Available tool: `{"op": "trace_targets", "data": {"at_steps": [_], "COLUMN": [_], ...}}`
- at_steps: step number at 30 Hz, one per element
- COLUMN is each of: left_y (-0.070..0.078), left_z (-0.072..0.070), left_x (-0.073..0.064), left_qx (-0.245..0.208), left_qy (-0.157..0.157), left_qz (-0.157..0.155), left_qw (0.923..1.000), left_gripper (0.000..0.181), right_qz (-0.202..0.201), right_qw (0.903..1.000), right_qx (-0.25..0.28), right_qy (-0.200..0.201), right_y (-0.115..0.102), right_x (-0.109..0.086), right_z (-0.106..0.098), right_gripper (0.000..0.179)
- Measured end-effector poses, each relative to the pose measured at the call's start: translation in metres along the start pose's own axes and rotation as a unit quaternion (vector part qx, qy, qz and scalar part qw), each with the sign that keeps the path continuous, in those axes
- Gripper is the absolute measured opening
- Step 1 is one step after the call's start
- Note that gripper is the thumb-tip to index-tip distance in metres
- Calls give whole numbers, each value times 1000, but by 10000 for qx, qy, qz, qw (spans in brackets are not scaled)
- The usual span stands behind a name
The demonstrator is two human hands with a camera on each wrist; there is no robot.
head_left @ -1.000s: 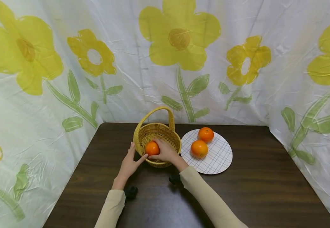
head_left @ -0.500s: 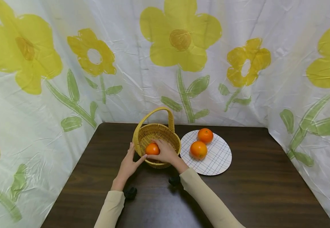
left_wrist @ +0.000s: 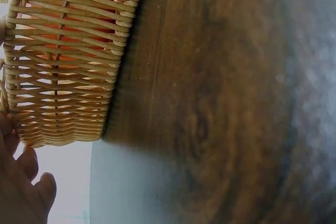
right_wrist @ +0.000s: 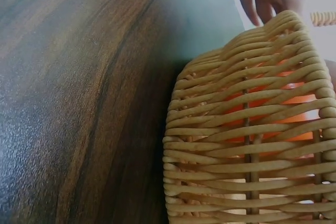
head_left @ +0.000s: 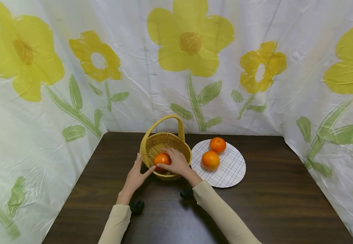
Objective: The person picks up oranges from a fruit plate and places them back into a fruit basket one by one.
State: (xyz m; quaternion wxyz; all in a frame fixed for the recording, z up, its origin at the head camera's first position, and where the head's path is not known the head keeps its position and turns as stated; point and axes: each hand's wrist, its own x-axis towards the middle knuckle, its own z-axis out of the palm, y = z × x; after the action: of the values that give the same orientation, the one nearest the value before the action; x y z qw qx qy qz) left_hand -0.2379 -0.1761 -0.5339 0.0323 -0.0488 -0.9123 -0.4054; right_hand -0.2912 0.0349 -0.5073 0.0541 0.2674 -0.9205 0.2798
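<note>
A yellow woven basket point(head_left: 179, 144) with a tall handle stands near the table's back edge. Inside its front wall is an orange point(head_left: 161, 158), held by my right hand point(head_left: 177, 164), its thumb and fingers around the fruit. My left hand point(head_left: 134, 178) rests against the basket's left front, thumb at the front rim and fingers spread along the side. Through the weave, the left wrist view shows the orange point(left_wrist: 79, 22) behind the basket wall point(left_wrist: 58, 114). In the right wrist view the basket point(right_wrist: 220, 150) hides most of my right hand, while the left fingers point(right_wrist: 265, 9) show beyond it.
Right of the basket lies a white plate point(head_left: 231, 171) with a blue grid pattern, bearing two oranges point(head_left: 210, 161). The dark wooden table point(head_left: 273, 189) ends at the back against a flowered curtain point(head_left: 164, 98).
Basket, plate and hands appear slightly further left in view, along with the whole scene. Both hands keep nearly the same pose, and the right hand still holds the orange inside the basket.
</note>
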Motion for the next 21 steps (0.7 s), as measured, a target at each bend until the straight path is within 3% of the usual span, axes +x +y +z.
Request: {"op": "trace_targets", "data": {"at_steps": [13,21], "left_y": [-1,5], "left_z": [-6,-4], "left_x": [-10,-3], "left_qx": [88,69], "left_qy": [-147,-143], "left_qz": [-117,50], "left_qw": [9998,9999], "left_gripper": [89,88], "right_qz": [192,26], "right_qw": [9986,9947], "right_qx": [252,393], "right_qy": [435,953], "right_y": [-3,3], "right_x": [-16,-25], "right_z": [-16,-37], "right_gripper": [66,61]}}
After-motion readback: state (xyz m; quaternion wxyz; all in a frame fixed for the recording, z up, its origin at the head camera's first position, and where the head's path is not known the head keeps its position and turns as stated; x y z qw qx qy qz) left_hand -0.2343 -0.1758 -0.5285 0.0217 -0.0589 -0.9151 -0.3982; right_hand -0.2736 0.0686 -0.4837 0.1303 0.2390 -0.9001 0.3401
